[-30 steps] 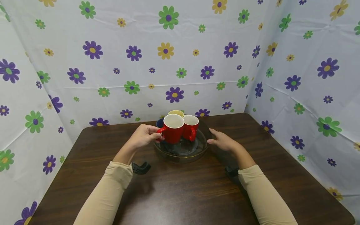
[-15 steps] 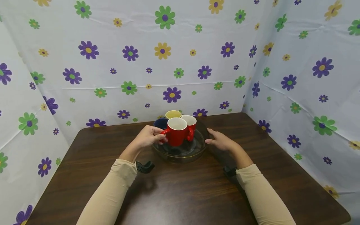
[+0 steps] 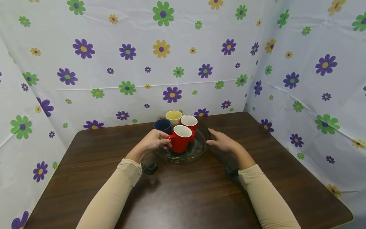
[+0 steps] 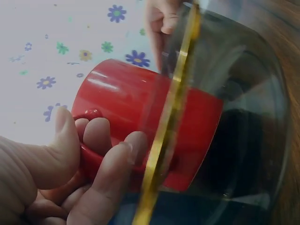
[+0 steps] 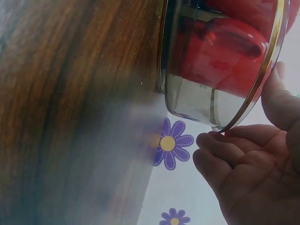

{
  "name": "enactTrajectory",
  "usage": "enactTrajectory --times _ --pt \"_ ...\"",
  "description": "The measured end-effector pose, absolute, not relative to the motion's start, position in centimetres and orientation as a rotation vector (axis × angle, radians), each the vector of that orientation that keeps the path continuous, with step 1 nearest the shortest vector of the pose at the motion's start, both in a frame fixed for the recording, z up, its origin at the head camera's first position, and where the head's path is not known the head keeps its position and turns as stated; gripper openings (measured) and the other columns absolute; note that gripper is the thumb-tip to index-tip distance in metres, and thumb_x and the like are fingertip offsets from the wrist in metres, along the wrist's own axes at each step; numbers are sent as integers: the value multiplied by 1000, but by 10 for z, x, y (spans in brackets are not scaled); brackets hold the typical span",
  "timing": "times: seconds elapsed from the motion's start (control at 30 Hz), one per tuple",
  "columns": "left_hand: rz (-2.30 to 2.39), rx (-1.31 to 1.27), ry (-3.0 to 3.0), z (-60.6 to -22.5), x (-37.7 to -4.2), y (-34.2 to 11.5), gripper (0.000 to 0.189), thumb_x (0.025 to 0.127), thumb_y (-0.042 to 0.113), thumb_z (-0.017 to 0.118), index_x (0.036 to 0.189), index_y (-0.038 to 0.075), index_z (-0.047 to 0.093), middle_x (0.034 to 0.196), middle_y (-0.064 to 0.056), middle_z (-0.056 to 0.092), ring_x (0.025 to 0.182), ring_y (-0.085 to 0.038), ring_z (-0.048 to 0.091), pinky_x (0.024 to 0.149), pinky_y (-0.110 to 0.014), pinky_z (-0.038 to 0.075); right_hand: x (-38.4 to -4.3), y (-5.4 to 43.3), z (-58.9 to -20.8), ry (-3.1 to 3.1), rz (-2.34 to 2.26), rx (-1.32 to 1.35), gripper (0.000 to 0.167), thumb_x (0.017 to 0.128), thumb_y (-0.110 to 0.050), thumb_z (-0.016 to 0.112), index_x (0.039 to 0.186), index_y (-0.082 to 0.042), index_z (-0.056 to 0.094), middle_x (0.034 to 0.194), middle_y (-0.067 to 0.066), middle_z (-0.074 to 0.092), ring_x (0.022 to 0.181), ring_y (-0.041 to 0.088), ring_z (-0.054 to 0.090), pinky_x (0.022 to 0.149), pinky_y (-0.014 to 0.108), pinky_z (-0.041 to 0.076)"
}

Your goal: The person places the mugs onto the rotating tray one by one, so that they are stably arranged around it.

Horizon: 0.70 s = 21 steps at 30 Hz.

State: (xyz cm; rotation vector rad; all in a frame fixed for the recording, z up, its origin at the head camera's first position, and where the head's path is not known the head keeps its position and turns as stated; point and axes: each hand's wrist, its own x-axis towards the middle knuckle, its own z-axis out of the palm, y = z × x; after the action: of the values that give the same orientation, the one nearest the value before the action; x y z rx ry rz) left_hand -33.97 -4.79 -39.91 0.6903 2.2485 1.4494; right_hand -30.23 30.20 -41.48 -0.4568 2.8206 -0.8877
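Note:
My left hand (image 3: 154,140) pinches the handle of a red mug (image 3: 180,141), white inside. The mug is upright, its lower part inside a clear glass bowl (image 3: 183,160) with a gold rim; whether its base touches the bowl's bottom I cannot tell. In the left wrist view, the bowl's gold rim (image 4: 171,112) crosses in front of the mug. My right hand (image 3: 224,142) is at the bowl's right side, fingers loosely extended, thumb near the rim in the right wrist view. Behind the held mug, a second red mug (image 3: 189,121), a blue mug (image 3: 163,124) and a yellow mug (image 3: 173,117) stand in the bowl.
The bowl stands near the back of a dark wooden table (image 3: 188,190). A white flower-patterned cloth (image 3: 137,70) hangs behind and along both sides. Each wrist carries a dark strap-on device, such as the left wrist device (image 3: 149,169).
My left hand has moved the red mug down toward the bowl's front, uncovering more of the blue mug and the second red mug. The right hand has stayed at the bowl's side.

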Motion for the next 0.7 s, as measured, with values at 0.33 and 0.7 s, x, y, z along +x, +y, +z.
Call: enactTrajectory --times 0.33,0.7 --pt "1278 754 2612 -407 -341 -47 14 94 6 71 105 0 77 87 -9 75 73 -19 67 74 -37 62 -302 300 -416 2807 -904 -425 72 105 -21 58 156 11 20 161 31 23 149 47 23 121 59 20" --pt "969 753 3156 -419 -330 -33 15 87 17 81 101 12 81 82 -2 75 68 -20 61 66 -39 57 -303 301 -416 2791 -946 -410 74 104 -24 59 156 10 19 162 30 22 149 47 22 121 60 19"
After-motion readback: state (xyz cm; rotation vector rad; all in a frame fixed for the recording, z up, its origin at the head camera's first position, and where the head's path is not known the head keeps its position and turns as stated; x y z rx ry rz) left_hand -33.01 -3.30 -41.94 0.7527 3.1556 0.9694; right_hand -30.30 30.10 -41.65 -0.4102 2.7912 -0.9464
